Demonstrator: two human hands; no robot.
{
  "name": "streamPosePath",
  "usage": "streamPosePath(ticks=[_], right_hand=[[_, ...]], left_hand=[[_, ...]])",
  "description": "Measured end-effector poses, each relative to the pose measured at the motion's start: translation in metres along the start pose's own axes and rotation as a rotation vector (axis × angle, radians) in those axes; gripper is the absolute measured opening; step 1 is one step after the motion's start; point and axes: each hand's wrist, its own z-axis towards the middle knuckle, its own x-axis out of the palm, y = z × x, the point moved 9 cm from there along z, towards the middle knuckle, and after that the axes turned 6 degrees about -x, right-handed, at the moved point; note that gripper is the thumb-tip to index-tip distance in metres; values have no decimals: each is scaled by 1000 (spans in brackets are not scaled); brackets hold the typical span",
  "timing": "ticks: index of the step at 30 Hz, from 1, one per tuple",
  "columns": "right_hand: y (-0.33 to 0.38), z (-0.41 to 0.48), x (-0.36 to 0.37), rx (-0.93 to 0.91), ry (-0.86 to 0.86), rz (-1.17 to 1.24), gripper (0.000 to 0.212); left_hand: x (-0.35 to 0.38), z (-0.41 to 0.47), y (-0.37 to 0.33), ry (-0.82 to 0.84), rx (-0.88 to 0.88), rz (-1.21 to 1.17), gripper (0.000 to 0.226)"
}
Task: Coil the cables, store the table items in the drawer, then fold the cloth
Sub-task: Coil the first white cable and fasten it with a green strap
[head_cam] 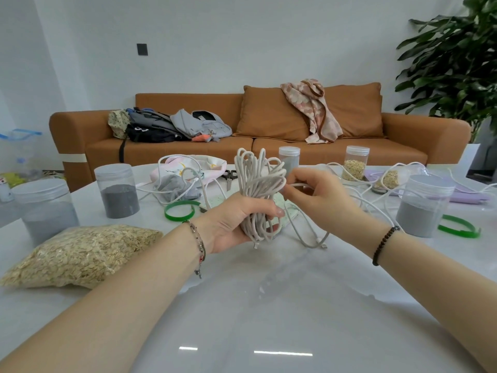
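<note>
Cable bundle [259,189] gripped upright in L hand [231,224]; R hand [314,192] pinches loose strand [291,185].

no readable text anywhere

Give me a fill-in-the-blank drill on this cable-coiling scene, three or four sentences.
1. The left hand grips a bundle of ____ cable.
2. The right hand pinches a loose strand of it; its bracelet is of dark ____.
3. The bag of oats lies on the table, ____ of both hands.
4. The two plastic bands are ____.
Missing: white; beads; left; green.
</note>
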Motion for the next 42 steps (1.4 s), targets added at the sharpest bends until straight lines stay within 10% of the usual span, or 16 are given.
streamPosePath(ticks=[11, 33, 42], right_hand=[[-20, -1, 2, 192, -27, 215, 34], [12, -1, -27, -107, -218, 55, 39], [15, -3, -32, -120, -297, 87, 34]], left_hand=[[-11, -2, -12, -53, 58, -355, 28], [7, -4, 17, 71, -234, -1, 15], [14, -4, -6, 134, -22, -193, 23]])
